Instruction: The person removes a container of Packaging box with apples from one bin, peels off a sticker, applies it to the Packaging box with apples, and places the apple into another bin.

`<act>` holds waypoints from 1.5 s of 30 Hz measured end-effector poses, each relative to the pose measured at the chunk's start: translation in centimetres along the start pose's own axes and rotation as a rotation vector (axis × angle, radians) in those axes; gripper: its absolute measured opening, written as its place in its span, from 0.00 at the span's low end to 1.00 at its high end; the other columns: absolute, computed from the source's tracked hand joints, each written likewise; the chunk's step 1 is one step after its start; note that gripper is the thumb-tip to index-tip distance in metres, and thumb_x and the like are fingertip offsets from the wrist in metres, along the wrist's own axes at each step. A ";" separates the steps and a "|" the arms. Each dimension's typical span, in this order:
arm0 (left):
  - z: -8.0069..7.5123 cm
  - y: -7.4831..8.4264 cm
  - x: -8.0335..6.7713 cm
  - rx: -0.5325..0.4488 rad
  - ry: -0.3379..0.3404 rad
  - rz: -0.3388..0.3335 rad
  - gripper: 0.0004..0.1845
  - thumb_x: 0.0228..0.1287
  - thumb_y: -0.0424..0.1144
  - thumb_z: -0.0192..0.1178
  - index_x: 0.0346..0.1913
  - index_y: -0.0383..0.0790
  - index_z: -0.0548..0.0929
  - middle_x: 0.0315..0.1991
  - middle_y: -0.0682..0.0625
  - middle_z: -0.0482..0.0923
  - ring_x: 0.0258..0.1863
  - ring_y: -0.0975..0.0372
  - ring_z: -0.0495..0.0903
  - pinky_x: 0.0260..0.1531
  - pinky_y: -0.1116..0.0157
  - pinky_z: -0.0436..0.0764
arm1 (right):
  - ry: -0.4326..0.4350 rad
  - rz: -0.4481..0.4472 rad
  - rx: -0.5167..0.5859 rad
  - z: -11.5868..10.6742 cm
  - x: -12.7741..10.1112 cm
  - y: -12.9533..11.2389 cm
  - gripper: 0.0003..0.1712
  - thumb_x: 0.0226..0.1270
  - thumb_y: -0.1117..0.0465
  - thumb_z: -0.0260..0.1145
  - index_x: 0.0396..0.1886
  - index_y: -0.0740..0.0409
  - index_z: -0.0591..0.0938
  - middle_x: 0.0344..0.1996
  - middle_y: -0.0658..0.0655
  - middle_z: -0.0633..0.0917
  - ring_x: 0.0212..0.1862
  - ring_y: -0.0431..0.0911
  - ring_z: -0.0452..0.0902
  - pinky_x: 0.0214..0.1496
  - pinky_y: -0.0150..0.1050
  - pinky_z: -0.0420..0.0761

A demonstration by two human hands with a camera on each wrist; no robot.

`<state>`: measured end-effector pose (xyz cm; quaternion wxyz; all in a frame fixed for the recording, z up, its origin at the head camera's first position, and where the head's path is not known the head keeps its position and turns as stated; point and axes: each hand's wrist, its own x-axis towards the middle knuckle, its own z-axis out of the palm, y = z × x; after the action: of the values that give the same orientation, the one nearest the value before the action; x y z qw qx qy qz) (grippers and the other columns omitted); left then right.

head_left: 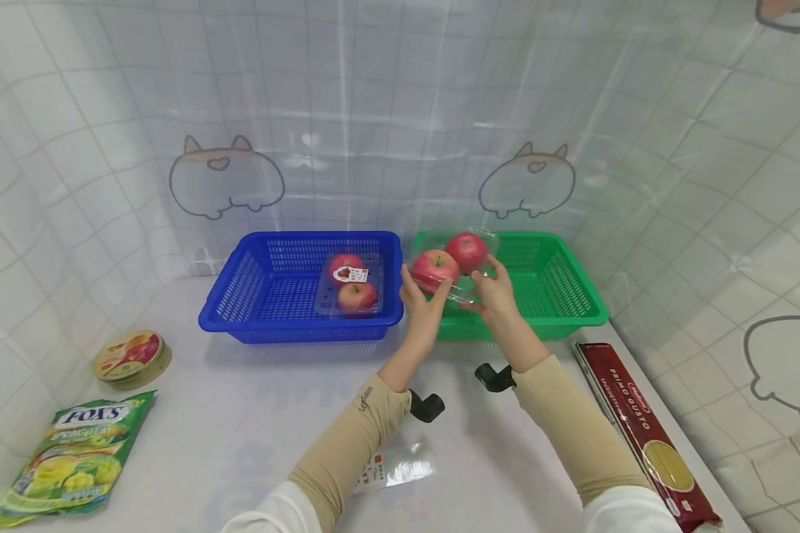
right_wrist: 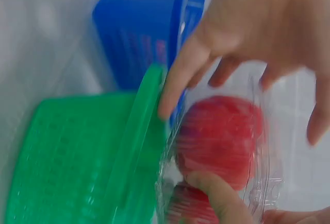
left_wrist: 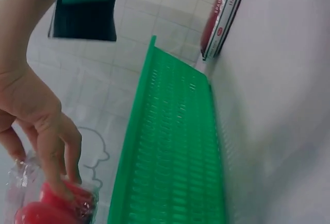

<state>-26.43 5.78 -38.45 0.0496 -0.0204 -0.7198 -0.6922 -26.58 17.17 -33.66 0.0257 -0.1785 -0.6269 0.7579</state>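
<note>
Clear plastic pack (head_left: 450, 263): raised, tilted, above the left part of the green basket (head_left: 547, 324). Contents: two red apples (head_left: 435, 272), adjacent, nearer one paler, stem visible.

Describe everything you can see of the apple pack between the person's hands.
The apple pack is a clear, glossy, plastic-looking container with two pinkish-red apples inside, one showing its stem. It is held slanted over the left part of the green basket. The right hand grips it; the left hand spreads beside it, contact unclear.
</note>
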 end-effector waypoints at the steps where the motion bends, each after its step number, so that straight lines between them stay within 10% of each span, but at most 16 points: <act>1: -0.1 0.1 0.0 -0.010 0.016 0.001 0.48 0.62 0.52 0.55 0.73 0.47 0.34 0.70 0.38 0.36 0.70 0.49 0.42 0.64 0.46 0.53 | -0.001 -0.001 0.004 0.3 -0.3 0.1 0.34 0.71 0.65 0.50 0.72 0.46 0.51 0.61 0.59 0.62 0.54 0.51 0.65 0.50 0.52 0.77; 7: -0.7 0.3 0.0 -0.098 0.111 0.046 0.47 0.61 0.47 0.57 0.73 0.49 0.36 0.67 0.39 0.38 0.65 0.48 0.53 0.58 0.49 0.66 | -0.029 -0.008 0.048 1.6 -1.9 0.5 0.35 0.69 0.64 0.53 0.71 0.45 0.51 0.39 0.52 0.65 0.33 0.41 0.61 0.46 0.50 0.79; 12: -1.4 0.4 0.1 -0.145 0.152 0.037 0.45 0.58 0.43 0.57 0.72 0.52 0.40 0.65 0.40 0.41 0.59 0.49 0.62 0.34 0.58 0.81 | -0.050 -0.046 0.038 1.9 -2.8 0.8 0.37 0.68 0.64 0.55 0.72 0.44 0.51 0.50 0.56 0.62 0.46 0.44 0.64 0.42 0.48 0.81; 20: -3.8 1.2 -0.1 -0.271 0.153 -0.020 0.43 0.55 0.40 0.57 0.71 0.56 0.46 0.69 0.46 0.38 0.62 0.50 0.60 0.31 0.57 0.82 | -0.101 -0.097 -0.020 1.4 -3.8 1.4 0.40 0.69 0.54 0.55 0.72 0.40 0.43 0.62 0.59 0.52 0.60 0.56 0.63 0.42 0.55 0.79; 28: -7.1 2.1 -0.3 -0.329 0.057 -0.089 0.41 0.54 0.37 0.55 0.70 0.60 0.51 0.70 0.46 0.41 0.65 0.52 0.59 0.33 0.53 0.82 | -0.021 -0.162 -0.066 -0.9 -2.2 0.7 0.39 0.70 0.47 0.48 0.72 0.38 0.38 0.70 0.56 0.38 0.71 0.56 0.42 0.58 0.59 0.68; 36: -10.0 2.6 -0.5 -0.257 -0.019 -0.131 0.38 0.56 0.38 0.51 0.71 0.61 0.52 0.65 0.46 0.51 0.59 0.53 0.65 0.37 0.48 0.79 | -0.308 -0.095 -0.116 -3.1 -0.2 -0.1 0.39 0.70 0.41 0.44 0.73 0.35 0.37 0.73 0.55 0.37 0.72 0.59 0.36 0.64 0.63 0.54; 45: -12.0 2.4 -0.6 -0.181 -0.076 -0.135 0.37 0.57 0.37 0.49 0.70 0.55 0.51 0.60 0.47 0.62 0.57 0.48 0.66 0.43 0.42 0.75 | -0.576 -0.120 -0.198 -3.0 0.2 0.3 0.35 0.73 0.46 0.43 0.73 0.37 0.40 0.72 0.61 0.42 0.69 0.65 0.46 0.59 0.65 0.61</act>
<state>-25.08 -6.09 -35.65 -0.0263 -0.0024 -0.6555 -0.7548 -25.79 20.03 -34.41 -0.1260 0.0792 -0.6885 0.7098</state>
